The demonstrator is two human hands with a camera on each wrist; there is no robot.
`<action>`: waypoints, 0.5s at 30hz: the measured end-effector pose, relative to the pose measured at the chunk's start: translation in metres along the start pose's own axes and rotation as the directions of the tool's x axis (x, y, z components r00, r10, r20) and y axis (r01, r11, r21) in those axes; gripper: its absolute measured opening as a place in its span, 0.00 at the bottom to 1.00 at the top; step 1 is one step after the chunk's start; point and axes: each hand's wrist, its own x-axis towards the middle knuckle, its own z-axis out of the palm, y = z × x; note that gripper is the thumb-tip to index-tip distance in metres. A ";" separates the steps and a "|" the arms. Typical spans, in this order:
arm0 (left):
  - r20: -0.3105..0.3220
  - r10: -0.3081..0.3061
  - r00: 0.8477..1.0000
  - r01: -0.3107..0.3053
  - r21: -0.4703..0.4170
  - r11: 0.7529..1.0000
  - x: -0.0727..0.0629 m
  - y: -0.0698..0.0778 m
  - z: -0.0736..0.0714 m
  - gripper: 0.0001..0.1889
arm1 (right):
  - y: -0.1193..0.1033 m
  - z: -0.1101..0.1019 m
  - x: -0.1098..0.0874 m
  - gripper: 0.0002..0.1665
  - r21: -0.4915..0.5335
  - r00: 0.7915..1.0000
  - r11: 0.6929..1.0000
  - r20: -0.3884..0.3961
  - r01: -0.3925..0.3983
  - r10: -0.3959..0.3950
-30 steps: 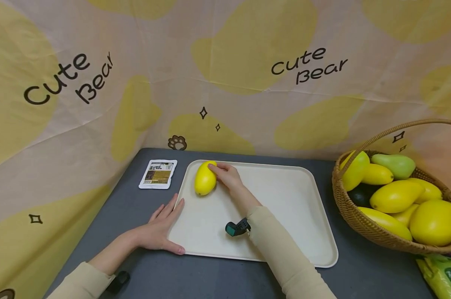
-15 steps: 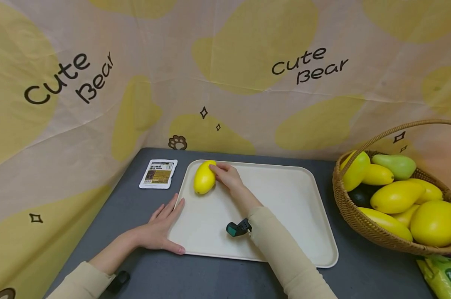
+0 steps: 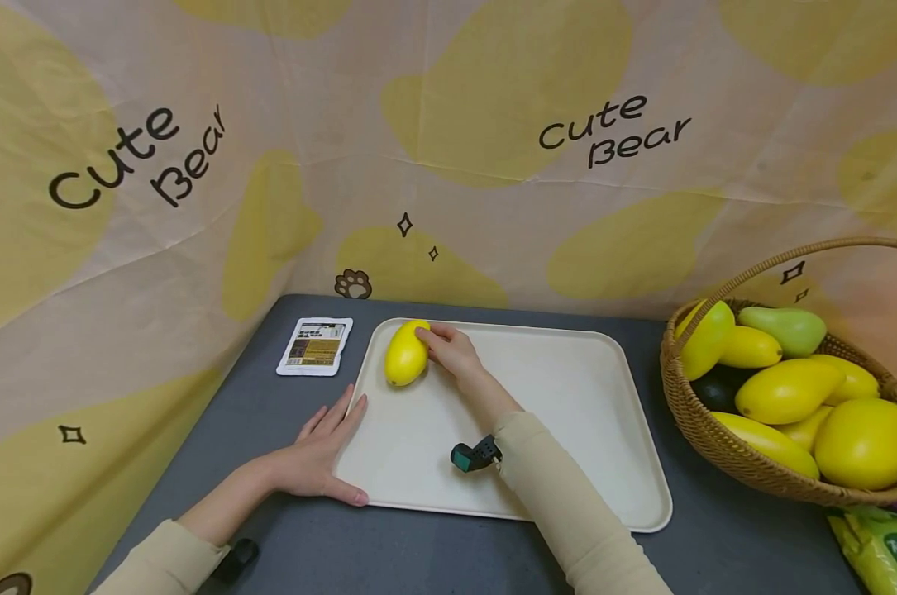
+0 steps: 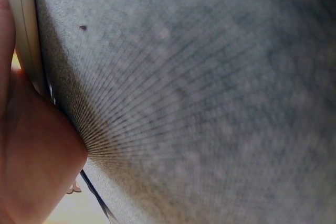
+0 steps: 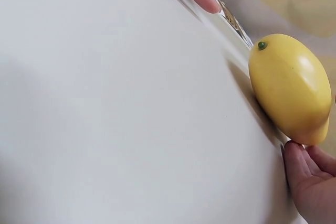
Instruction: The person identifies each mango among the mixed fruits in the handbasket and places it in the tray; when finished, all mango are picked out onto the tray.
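A yellow lemon (image 3: 407, 354) sits at the far left corner of a cream tray (image 3: 537, 430). My right hand (image 3: 457, 354) holds it from its right side, fingertips curled at the upper end; the thumb is hidden in the head view. In the right wrist view the lemon (image 5: 289, 85) shows a small green stem spot, and fingers (image 5: 299, 169) touch its opposite, pointed end. My left hand (image 3: 317, 453) lies with spread, straight fingers against the tray's left edge, its thumb at the front left corner. The left wrist view shows mostly the grey tabletop (image 4: 184, 77) beside that hand.
Left of the tray lies a flat white packet (image 3: 314, 347) with a printed label. A wicker basket (image 3: 704, 434) of several yellow and green fruits stands to the right, a green-yellow bag (image 3: 880, 549) in front of it. A printed cloth (image 3: 493, 207) hangs behind the table.
The lemon has shifted very slightly left and tilted a little under my right fingers. My left hand has stayed in place.
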 end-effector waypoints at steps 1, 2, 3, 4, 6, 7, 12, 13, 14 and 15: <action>0.000 0.000 1.000 0.000 0.000 1.000 0.000 0.000 0.000 0.71 | 0.000 0.000 0.000 0.31 -0.008 1.000 1.000 -0.001 0.005 -0.005; -0.001 -0.001 1.000 0.001 0.001 1.000 0.000 0.000 0.000 0.71 | 0.001 0.000 0.000 0.32 -0.017 1.000 1.000 -0.003 0.010 -0.010; -0.002 -0.001 1.000 0.001 0.001 1.000 0.000 0.000 0.000 0.71 | 0.001 0.001 0.000 0.32 -0.021 1.000 1.000 -0.004 0.016 -0.017; -0.002 -0.001 1.000 0.001 0.001 1.000 0.000 0.000 0.000 0.71 | 0.001 0.001 0.000 0.32 -0.027 1.000 0.999 -0.005 0.023 -0.023; -0.003 0.000 1.000 0.000 0.002 1.000 0.000 -0.001 0.000 0.71 | 0.001 0.001 -0.001 0.31 -0.039 0.999 0.999 -0.008 0.034 -0.034; -0.003 0.001 1.000 -0.001 0.000 1.000 0.000 -0.001 0.001 0.71 | 0.001 0.002 -0.002 0.31 -0.044 0.999 0.998 -0.010 0.037 -0.038; -0.003 0.001 1.000 -0.001 0.001 1.000 0.000 -0.002 0.001 0.71 | -0.001 0.003 -0.005 0.33 -0.060 0.999 0.997 -0.015 0.043 -0.044; -0.003 0.000 1.000 0.000 0.001 1.000 0.000 -0.002 0.001 0.71 | -0.001 0.003 -0.006 0.33 -0.062 0.999 0.997 -0.016 0.043 -0.044; -0.002 -0.001 1.000 0.001 0.001 1.000 0.000 -0.002 0.001 0.71 | -0.001 0.002 -0.006 0.33 -0.065 0.999 0.997 -0.017 0.046 -0.047; -0.002 -0.002 1.000 0.002 0.001 1.000 0.000 -0.002 0.001 0.71 | -0.001 0.002 -0.006 0.33 -0.069 0.999 0.997 -0.018 0.046 -0.048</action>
